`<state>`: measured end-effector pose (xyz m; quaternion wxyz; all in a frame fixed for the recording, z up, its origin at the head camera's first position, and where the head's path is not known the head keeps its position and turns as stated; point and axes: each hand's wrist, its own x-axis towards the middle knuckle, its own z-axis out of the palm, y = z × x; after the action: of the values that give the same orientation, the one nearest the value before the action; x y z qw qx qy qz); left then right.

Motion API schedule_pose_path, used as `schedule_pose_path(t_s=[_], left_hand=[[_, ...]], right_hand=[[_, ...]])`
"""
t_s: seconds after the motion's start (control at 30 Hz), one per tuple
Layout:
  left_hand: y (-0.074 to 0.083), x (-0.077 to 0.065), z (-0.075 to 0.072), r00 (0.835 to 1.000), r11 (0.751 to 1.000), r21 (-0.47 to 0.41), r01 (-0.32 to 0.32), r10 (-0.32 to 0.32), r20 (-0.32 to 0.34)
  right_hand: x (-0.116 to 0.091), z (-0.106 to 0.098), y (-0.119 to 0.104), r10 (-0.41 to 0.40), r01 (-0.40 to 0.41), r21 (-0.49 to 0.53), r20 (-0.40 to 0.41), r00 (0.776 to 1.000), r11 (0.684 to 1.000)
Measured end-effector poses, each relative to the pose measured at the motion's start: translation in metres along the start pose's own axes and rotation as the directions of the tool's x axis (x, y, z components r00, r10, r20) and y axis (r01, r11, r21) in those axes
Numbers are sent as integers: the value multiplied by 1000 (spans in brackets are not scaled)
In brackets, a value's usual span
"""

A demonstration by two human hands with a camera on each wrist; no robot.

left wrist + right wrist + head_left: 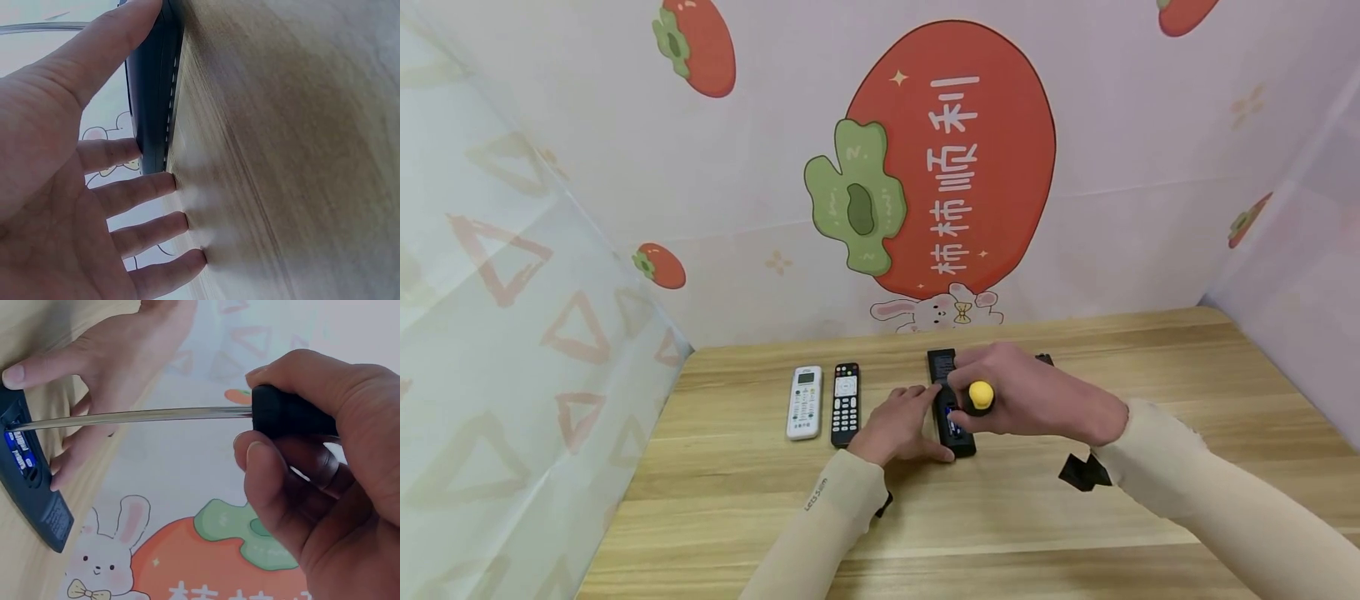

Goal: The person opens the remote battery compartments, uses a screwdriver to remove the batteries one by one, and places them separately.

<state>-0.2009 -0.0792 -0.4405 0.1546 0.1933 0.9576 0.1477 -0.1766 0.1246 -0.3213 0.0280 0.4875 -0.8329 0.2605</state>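
Observation:
A black remote control lies back side up on the table, its battery compartment uncovered. Blue batteries show inside it in the right wrist view. My right hand grips a screwdriver by its black handle, which has a yellow end. The long metal shaft reaches down to the compartment, its tip at one end of the batteries. My left hand steadies the remote from the left with straight fingers. Its thumb presses the remote's near end, while other fingertips rest on the wood.
Left of my left hand lie a white remote and a black remote with white buttons, side by side. A small dark object peeks out behind my right hand. Printed cloth walls border the wooden table.

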Motion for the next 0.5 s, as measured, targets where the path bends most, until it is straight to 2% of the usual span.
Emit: schedule_pose_path(t_s=[0.27,0.5], left_hand=[[-1,0,0,1000,1000,-16,2,-2,2],[1,0,-1,1000,1000,-7,7,-7,2]], right_hand=[[-3,2,0,-70,70,-9,-11,998,998],[-4,1,1,-73,73,3,-13,997,997]])
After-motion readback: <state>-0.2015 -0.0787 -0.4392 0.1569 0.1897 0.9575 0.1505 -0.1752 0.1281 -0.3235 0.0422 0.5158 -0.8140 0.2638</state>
